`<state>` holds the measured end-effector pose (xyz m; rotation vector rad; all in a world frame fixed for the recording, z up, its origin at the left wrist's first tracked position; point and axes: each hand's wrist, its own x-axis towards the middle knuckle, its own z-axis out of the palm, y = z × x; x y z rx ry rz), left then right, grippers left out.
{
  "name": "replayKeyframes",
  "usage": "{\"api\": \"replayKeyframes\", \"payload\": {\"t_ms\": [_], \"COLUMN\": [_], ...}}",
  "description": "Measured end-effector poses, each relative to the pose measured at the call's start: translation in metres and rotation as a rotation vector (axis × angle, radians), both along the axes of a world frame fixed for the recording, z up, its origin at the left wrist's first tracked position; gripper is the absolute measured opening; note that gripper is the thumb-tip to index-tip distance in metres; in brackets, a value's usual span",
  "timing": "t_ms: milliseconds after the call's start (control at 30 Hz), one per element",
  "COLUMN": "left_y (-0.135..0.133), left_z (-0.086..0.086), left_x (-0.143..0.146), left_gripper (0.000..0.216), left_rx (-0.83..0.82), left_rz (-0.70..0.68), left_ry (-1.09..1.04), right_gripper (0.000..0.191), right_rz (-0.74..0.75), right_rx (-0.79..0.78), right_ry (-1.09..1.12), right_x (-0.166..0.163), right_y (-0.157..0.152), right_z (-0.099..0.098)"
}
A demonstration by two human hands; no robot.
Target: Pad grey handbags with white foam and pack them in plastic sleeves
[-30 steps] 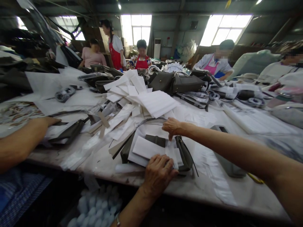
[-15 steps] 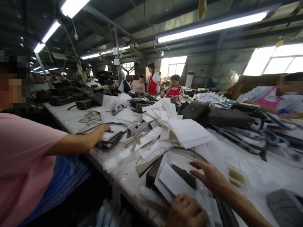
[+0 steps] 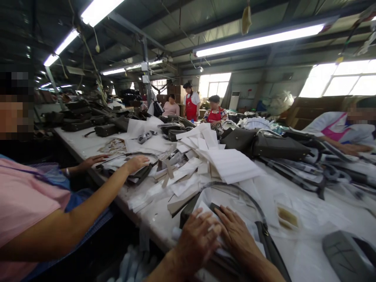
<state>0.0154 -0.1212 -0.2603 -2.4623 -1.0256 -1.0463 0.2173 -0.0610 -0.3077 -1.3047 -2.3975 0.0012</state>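
At the near table edge my left hand (image 3: pixel 196 241) and my right hand (image 3: pixel 235 233) lie side by side on white paper sheets (image 3: pixel 205 209) that cover a dark grey-green handbag (image 3: pixel 189 209). Both hands press down with fingers fairly flat; the left fingers curl a little over the paper. The bag's strap (image 3: pixel 235 188) loops away behind my hands. Whether either hand pinches the paper is hidden.
A co-worker in pink at the left has both hands (image 3: pixel 135 162) on another bag. A heap of white paper sheets (image 3: pixel 232 164) fills the middle of the table (image 3: pixel 88 147). Dark handbags (image 3: pixel 276 147) lie beyond it, a grey bag (image 3: pixel 346 250) at near right. Other people work at the far side.
My right hand has come down from above the bag onto the paper beside my left hand. The co-worker's second hand has come onto the table. The view tilted up, then held.
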Motion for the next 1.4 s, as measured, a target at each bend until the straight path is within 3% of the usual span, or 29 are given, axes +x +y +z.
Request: {"api": "replayKeyframes", "payload": {"t_ms": [67,167,267,367,467,567,700,767,867,1033,1167,1400], "left_y": [0.003,0.008,0.005,-0.007,-0.02,-0.023,-0.019,-0.017,-0.016,-0.027,-0.033,-0.018], "left_z": [0.008,0.002,-0.008,-0.007,0.001,0.002,-0.008,-0.01,-0.012,-0.016,-0.023,-0.02], "left_x": [-0.018,-0.024,-0.009,0.014,0.023,0.012,-0.013,-0.018,-0.017,-0.021,-0.032,-0.031], "left_gripper": [0.043,0.046,0.043,0.043,0.04,0.021,0.018,0.017,0.015,0.02,0.045,0.023], "left_rx": [-0.017,-0.057,-0.108,-0.148,-0.208,-0.264,-0.242,-0.22,-0.204,-0.168,-0.115,-0.035], "left_rz": [0.096,0.16,0.225,0.266,0.212,0.04,-0.149,-0.142,-0.099,-0.039,0.004,0.089], "left_ry": [0.016,-0.026,-0.14,-0.221,-0.257,-0.306,-0.348,-0.348,-0.338,-0.161,0.026,0.112], "right_gripper": [0.044,0.045,0.048,0.052,0.052,0.05,0.071,0.088,0.098,0.078,0.066,0.063], "right_rz": [-0.019,-0.029,0.027,0.104,0.142,0.138,0.123,0.135,0.164,0.186,0.179,-0.035], "right_rx": [0.007,-0.021,-0.1,-0.182,-0.2,-0.258,-0.347,-0.314,-0.251,-0.143,-0.112,-0.063], "right_ry": [-0.024,-0.031,-0.043,-0.05,-0.035,0.031,0.109,0.114,0.086,0.037,-0.02,-0.094], "right_x": [-0.003,-0.005,0.001,0.016,0.029,0.031,0.021,0.017,0.014,0.014,0.008,-0.013], "right_y": [-0.002,-0.003,0.002,0.005,0.0,-0.013,-0.037,-0.045,-0.049,-0.051,-0.057,-0.067], "right_z": [0.001,0.008,0.02,0.039,0.06,0.072,0.069,0.063,0.057,0.057,0.059,0.044]}}
